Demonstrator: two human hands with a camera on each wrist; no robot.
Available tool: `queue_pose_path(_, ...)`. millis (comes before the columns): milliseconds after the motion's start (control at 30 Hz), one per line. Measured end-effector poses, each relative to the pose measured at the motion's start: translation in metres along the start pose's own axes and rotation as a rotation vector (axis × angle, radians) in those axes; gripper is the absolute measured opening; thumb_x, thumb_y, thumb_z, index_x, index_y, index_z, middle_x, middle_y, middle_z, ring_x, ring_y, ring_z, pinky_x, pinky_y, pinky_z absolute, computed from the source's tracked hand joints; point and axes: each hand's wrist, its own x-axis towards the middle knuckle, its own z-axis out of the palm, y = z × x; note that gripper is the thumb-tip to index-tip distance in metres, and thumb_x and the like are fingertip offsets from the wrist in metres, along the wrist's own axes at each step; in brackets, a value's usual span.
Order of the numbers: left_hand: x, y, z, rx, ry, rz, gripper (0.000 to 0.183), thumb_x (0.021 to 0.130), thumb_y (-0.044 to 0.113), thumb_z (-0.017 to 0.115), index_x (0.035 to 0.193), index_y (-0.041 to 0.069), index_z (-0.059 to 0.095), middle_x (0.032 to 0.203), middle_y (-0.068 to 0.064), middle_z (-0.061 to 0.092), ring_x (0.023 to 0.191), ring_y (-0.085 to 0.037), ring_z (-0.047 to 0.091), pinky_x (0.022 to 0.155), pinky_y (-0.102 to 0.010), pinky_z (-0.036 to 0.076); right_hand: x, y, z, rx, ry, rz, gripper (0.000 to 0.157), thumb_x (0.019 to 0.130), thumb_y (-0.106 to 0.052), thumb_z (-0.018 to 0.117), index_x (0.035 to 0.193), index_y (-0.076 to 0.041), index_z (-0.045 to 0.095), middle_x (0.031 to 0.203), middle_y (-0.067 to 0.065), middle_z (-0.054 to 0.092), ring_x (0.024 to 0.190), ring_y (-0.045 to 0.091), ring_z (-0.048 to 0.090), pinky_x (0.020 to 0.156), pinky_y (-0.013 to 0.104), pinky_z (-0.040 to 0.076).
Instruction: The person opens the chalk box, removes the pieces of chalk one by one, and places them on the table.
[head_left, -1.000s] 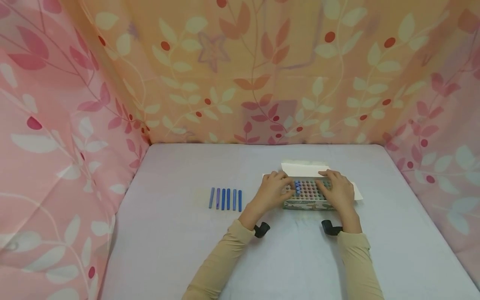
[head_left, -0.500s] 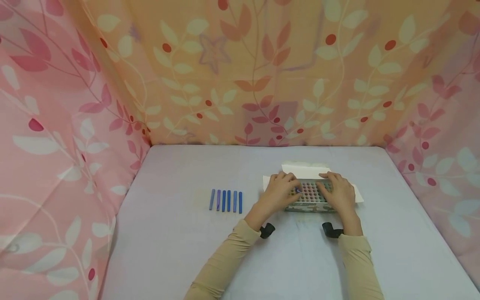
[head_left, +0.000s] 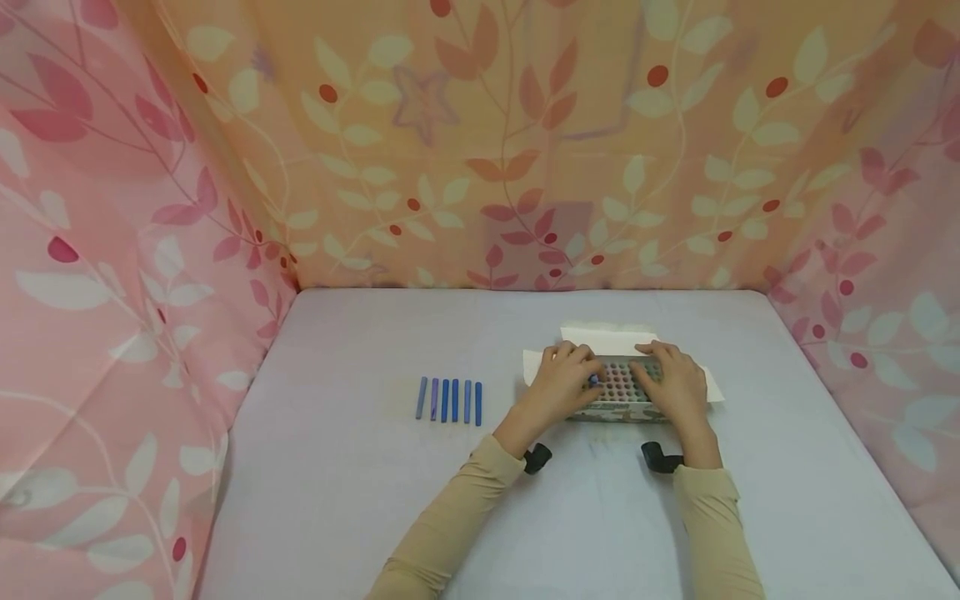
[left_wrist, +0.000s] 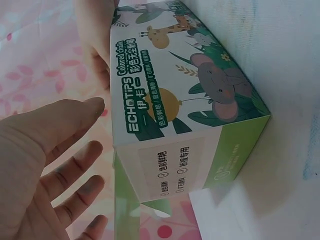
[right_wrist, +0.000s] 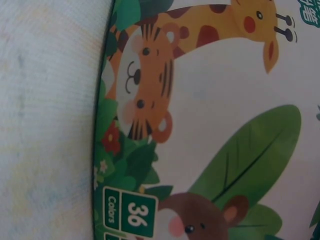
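Observation:
A chalk box (head_left: 622, 412) with animal pictures lies open side up on the white table, its upper face a grid of many coloured chalk ends. Over its left part reaches my left hand (head_left: 562, 379), and a blue chalk end (head_left: 593, 380) shows between its thumb and fingers. In the left wrist view my bent fingers (left_wrist: 75, 167) are apart from the thumb, close above the box's edge, with bluish smudges on the tips. At the right end my right hand (head_left: 675, 383) rests on the box with thumb and fingers spread. The right wrist view holds only the printed wall.
Left of the box, several blue and purple chalk sticks (head_left: 455, 401) lie in an upright row. White lid flaps (head_left: 607, 340) stand out behind and beside the box. Black wrist mounts (head_left: 660, 458) hang under the wrists. Patterned curtains (head_left: 450, 167) surround the table.
My left hand has shifted right over the box, now covering most of the blue chalk ends that showed before. The right hand stays put at the box's right end.

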Motion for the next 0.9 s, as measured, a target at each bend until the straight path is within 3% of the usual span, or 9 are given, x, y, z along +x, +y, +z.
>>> queue_pose_path(367, 0.0025, -0.0047, 0.0055, 0.039, -0.065, -0.017, 0.017, 0.085, 0.037, 0.066, 0.102, 0.034, 0.067, 0.111, 0.010, 0.055, 0.108, -0.012, 0.044, 0.098, -0.041, 0.035, 0.0006, -0.0015, -0.0011, -0.005, 0.002, 0.002, 0.039, 0.090, -0.036, 0.059, 0.122, -0.015, 0.056, 0.132, 0.019, 0.047, 0.113, 0.044, 0.044, 0.094, 0.063, 0.027)
queue_pose_path(900, 0.0035, -0.0071, 0.0070, 0.056, -0.055, 0.029, 0.014, 0.083, 0.037, 0.067, 0.097, 0.036, 0.067, 0.111, 0.011, 0.053, 0.108, -0.012, 0.042, 0.099, -0.040, 0.034, -0.0002, -0.0006, -0.0008, -0.001, -0.007, 0.008, 0.039, 0.090, -0.036, 0.058, 0.123, -0.015, 0.056, 0.132, 0.020, 0.046, 0.113, 0.044, 0.044, 0.094, 0.064, 0.026)
